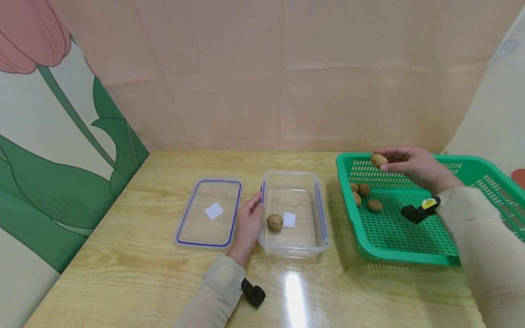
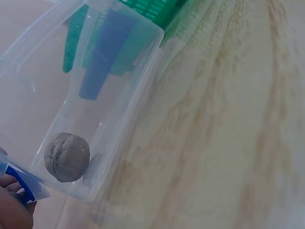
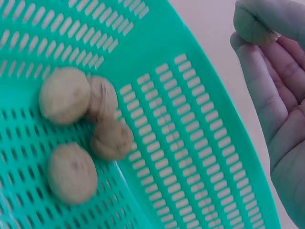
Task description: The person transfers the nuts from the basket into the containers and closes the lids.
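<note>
My right hand (image 1: 414, 166) pinches a walnut (image 1: 379, 160) between thumb and fingers, above the far left part of the green basket (image 1: 357, 232). In the right wrist view the same walnut (image 3: 255, 24) shows at the fingertips, over the basket's rim. Several walnuts (image 1: 375, 206) lie in the basket's left end. With its fingers at the blue-edged latch, my left hand (image 1: 248, 228) grips the left side of a clear plastic container (image 1: 293, 249). One walnut (image 1: 275, 222) lies inside that container, beside a white square (image 1: 289, 220); the left wrist view shows this walnut (image 2: 67, 157) through the plastic.
A clear lid (image 1: 197, 228) with a blue seal lies flat on the wooden table (image 1: 135, 269), left of the container, with a white square (image 1: 214, 211) on it. Behind the table hangs a pinkish cloth (image 1: 283, 91). A painted wall (image 1: 61, 191) stands at the left.
</note>
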The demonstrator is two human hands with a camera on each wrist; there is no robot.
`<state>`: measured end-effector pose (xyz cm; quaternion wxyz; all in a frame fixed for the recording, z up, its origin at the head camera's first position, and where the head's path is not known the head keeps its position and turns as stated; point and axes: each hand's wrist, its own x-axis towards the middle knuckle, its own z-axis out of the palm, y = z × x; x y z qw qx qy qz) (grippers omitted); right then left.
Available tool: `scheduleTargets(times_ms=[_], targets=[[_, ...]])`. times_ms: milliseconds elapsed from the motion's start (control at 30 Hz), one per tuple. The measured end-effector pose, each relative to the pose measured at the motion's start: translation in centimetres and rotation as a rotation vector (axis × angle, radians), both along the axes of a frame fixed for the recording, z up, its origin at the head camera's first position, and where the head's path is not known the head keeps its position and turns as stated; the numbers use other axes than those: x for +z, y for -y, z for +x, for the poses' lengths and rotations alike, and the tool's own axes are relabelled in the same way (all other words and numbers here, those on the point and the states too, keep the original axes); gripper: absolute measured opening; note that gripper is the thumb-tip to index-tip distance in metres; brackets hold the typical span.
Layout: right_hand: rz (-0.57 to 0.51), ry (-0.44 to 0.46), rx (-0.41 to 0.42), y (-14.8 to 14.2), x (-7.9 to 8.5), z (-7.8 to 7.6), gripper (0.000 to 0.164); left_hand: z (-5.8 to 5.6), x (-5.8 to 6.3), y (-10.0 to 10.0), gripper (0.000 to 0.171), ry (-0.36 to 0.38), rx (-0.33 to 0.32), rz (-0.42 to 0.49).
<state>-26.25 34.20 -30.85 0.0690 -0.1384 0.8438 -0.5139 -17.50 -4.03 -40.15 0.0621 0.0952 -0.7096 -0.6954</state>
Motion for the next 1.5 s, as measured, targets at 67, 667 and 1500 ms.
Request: scheduleTargets(times_ms=[67,667,1500], targets=[[-0.048,-0.015,0.024,0.6,0.1,0.0,0.039,-0.1,0.0,0.0,0.037,0.0,0.002,0.001],[-0.26,-0.026,0.238,6.4,1.7,0.7,0.037,-0.1,0.0,-0.2,0.036,0.001,0.018,0.0],[-0.053,0.073,0.272,15.4,1.4,2.5,0.045,0.0,-0.1,-0.4,0.037,0.006,0.013,-0.01]])
